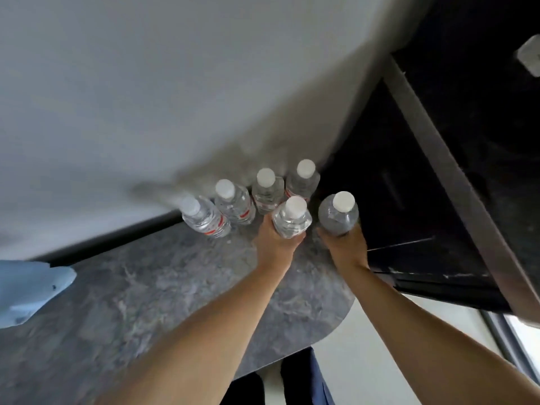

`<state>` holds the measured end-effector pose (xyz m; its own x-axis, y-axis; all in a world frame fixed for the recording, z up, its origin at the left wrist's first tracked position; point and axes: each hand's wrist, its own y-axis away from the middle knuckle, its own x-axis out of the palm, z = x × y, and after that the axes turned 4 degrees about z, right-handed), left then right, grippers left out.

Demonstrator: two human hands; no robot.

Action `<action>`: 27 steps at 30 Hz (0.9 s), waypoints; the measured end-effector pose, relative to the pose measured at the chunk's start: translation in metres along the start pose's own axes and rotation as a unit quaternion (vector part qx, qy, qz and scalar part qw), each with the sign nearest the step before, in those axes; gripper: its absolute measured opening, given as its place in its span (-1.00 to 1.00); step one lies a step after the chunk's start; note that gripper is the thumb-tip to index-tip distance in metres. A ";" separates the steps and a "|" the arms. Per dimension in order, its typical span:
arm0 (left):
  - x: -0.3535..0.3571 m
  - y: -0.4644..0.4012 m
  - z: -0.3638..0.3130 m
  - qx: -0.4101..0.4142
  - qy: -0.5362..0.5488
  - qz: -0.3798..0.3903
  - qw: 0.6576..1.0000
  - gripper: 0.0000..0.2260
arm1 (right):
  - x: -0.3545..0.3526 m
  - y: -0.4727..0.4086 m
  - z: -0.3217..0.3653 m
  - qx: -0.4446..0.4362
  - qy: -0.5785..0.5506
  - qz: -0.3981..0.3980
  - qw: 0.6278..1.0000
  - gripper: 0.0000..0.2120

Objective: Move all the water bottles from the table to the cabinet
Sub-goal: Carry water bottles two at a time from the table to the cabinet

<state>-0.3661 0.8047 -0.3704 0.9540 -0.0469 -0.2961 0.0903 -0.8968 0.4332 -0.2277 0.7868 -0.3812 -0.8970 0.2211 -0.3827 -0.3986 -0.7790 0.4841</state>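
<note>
Several clear water bottles with white caps stand in a row at the far right corner of the grey marble table (146,293), against the wall; the leftmost (204,217) leans a little. My left hand (274,244) grips one bottle (290,219) from below, in front of the row. To its right, my right hand (346,247) holds another bottle (339,213), which is beyond the table's right edge and in front of the dark cabinet (409,200).
A pale blue object (26,290) lies at the table's left edge. The white wall (146,97) runs behind the bottles. A dark cabinet panel with a grey edge (455,176) slants across the right. Light floor (380,361) shows below the table's rounded corner.
</note>
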 end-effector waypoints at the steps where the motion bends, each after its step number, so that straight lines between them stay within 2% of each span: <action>1: 0.003 -0.004 0.001 0.003 0.008 -0.002 1.000 -0.53 | 0.002 -0.006 0.000 -0.020 0.004 0.005 1.000 -0.33; 7: 0.029 -0.017 0.017 0.024 0.079 -0.040 0.996 -0.47 | 0.009 -0.036 -0.005 -0.111 0.021 0.036 0.993 -0.44; 12: 0.037 -0.019 0.020 0.004 0.092 -0.033 0.995 -0.38 | 0.005 -0.041 -0.006 -0.113 0.029 0.073 0.990 -0.31; 18: 0.017 -0.010 0.000 -0.028 0.044 0.033 0.998 -0.27 | -0.006 -0.026 0.008 -0.092 0.044 0.083 0.991 -0.29; 22: -0.006 0.008 -0.016 -0.008 0.009 0.023 1.000 -0.44 | -0.019 -0.009 0.022 -0.042 0.070 0.099 0.992 -0.17; 24: -0.025 0.024 -0.028 0.011 -0.013 0.018 1.000 -0.46 | -0.029 0.008 0.037 -0.033 0.092 0.105 0.990 -0.11; 27: -0.051 0.047 -0.050 0.001 -0.052 0.045 0.998 -0.34 | -0.044 0.031 0.064 -0.058 0.138 0.114 0.982 -0.08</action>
<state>-0.3967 0.7872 -0.2920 0.9232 -0.1729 -0.3434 0.0051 -0.8876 0.4606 -0.2129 0.7903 -0.2990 -0.8679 -0.1213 -0.4816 -0.1549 -0.8552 0.4946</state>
